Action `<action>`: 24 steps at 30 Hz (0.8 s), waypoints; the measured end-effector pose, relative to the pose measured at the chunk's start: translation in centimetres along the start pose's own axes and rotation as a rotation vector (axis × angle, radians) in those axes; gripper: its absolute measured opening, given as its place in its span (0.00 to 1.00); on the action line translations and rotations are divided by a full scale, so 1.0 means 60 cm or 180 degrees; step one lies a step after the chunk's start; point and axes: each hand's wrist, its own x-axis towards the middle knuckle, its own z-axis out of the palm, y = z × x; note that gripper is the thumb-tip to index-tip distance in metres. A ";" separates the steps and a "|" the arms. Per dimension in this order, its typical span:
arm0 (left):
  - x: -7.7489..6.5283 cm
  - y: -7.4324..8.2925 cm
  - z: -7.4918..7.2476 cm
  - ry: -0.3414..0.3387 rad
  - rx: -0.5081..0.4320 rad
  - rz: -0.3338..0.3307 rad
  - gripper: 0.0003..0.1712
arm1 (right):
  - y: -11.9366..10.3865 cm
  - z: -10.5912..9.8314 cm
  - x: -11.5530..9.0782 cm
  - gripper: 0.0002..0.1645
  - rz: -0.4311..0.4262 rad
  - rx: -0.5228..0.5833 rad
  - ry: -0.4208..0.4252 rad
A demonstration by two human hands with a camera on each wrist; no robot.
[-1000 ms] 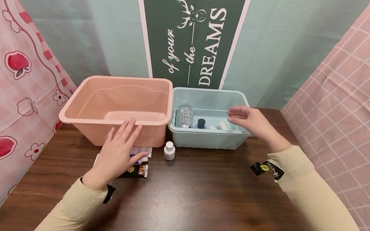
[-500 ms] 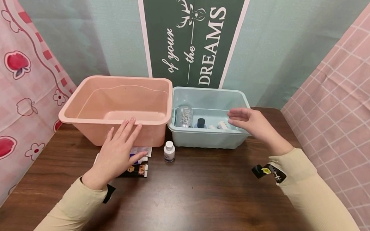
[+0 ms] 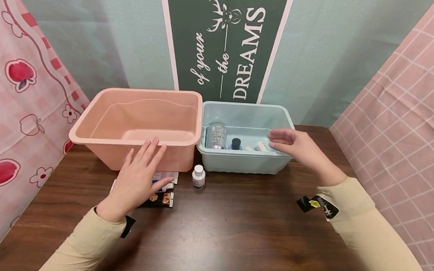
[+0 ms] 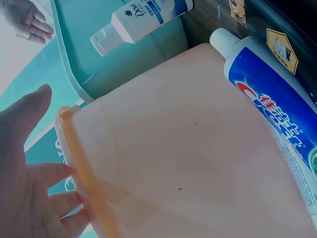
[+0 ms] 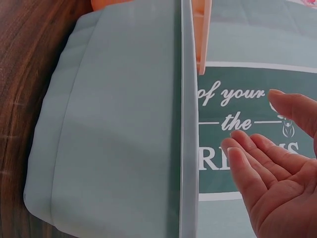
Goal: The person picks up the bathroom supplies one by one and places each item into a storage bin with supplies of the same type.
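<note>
My left hand [image 3: 133, 184], fingers straight and spread, hovers by the front wall of the pink bin [image 3: 101, 141]. Whether its fingertips touch the rim, I cannot tell. Partly hidden under it lie a blue-and-white Crest toothpaste tube [image 4: 267, 94], a black tube [image 3: 166, 199] and a pale tube [image 3: 171, 177]. A small white Dove bottle [image 3: 198, 178] stands upright on the table, right of these. My right hand [image 3: 298, 146] holds nothing and is over the right side of the pale blue bin [image 3: 245, 164], its fingers extended. Inside lie a clear bottle [image 3: 216, 136] and a white bottle [image 3: 262, 146].
A dark-capped bottle [image 3: 236, 144] is also in the blue bin. Both bins stand side by side at the back of the brown wooden table [image 3: 225, 235]. Behind them hangs a green cloth [image 3: 223, 40] with lettering; pink patterned cloths flank the table.
My right hand and forearm have shifted very slightly right and down. The left hand, bins, tubes and bottles stay where they were.
</note>
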 end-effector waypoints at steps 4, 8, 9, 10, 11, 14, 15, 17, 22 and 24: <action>0.000 -0.001 0.001 0.0001 -0.0001 0.0005 0.48 | -0.001 0.002 -0.004 0.32 -0.0009 0.0057 0.0010; 0.000 -0.002 0.002 0.0033 0.0002 0.0026 0.48 | -0.002 0.003 -0.009 0.31 -0.0009 0.0066 0.0012; 0.000 -0.002 0.001 0.0038 -0.0001 0.0030 0.48 | -0.003 0.003 -0.011 0.31 -0.0005 0.0070 0.0008; 0.000 -0.002 0.001 0.0045 -0.0002 0.0035 0.48 | -0.003 0.003 -0.012 0.31 -0.0004 0.0076 0.0004; 0.001 -0.002 0.001 0.0044 0.0000 0.0036 0.48 | -0.003 0.004 -0.013 0.31 0.0002 0.0088 0.0001; 0.001 -0.002 0.001 0.0057 0.0002 0.0047 0.48 | -0.004 0.004 -0.016 0.30 0.0006 0.0108 -0.0005; 0.001 -0.002 0.000 0.0062 -0.0004 0.0049 0.48 | -0.004 0.005 -0.017 0.30 0.0006 0.0125 -0.0005; 0.001 -0.002 0.000 0.0064 -0.0003 0.0046 0.48 | -0.004 0.006 -0.018 0.30 0.0002 0.0128 -0.0005; 0.001 -0.003 0.000 0.0059 0.0004 0.0036 0.48 | -0.004 0.009 -0.023 0.29 -0.0045 0.0162 -0.0006; 0.001 -0.003 0.000 0.0063 0.0002 0.0034 0.48 | -0.003 0.010 -0.025 0.29 -0.0070 0.0208 0.0016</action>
